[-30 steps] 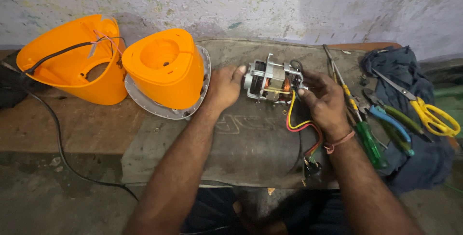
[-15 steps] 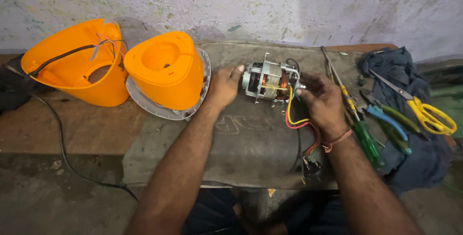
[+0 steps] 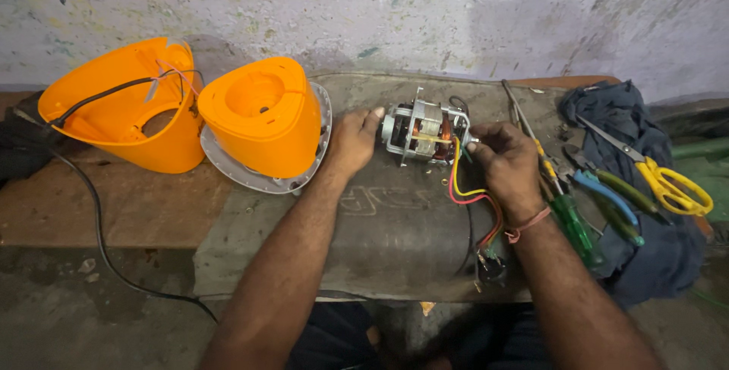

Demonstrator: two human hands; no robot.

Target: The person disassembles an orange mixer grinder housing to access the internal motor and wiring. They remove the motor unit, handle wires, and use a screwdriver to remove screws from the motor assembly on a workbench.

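A small electric motor (image 3: 422, 133) with bare metal plates and copper windings lies on its side on a dark mat (image 3: 395, 226) spread over the counter (image 3: 114, 203). The left hand (image 3: 351, 142) rests against the motor's left end, its fingertips touching the housing; its grip is loosely curled against the motor rather than wrapped round it. The right hand (image 3: 507, 163) is at the motor's right end, fingers pinched together in a closed grip at the shaft and the wires (image 3: 471, 192) that leave there; exactly what the fingertips pinch cannot be told. Red, yellow and black wires loop from the motor down under the right wrist to a small black switch (image 3: 490, 267) near the mat's front edge.

Left of the motor, just beside the left hand, an orange plastic housing (image 3: 262, 123) stands on a grey round base plate (image 3: 262, 180). Further left lies a second orange shell (image 3: 121, 116), tipped on its side, with a black cable (image 3: 91, 210) running out of it across the counter and down over the edge.

To the right of the right hand lie a green-handled screwdriver (image 3: 569, 222), pliers with blue and green handles (image 3: 615, 199) and yellow-handled scissors (image 3: 668, 184), the last two on a dark blue cloth (image 3: 653, 248)
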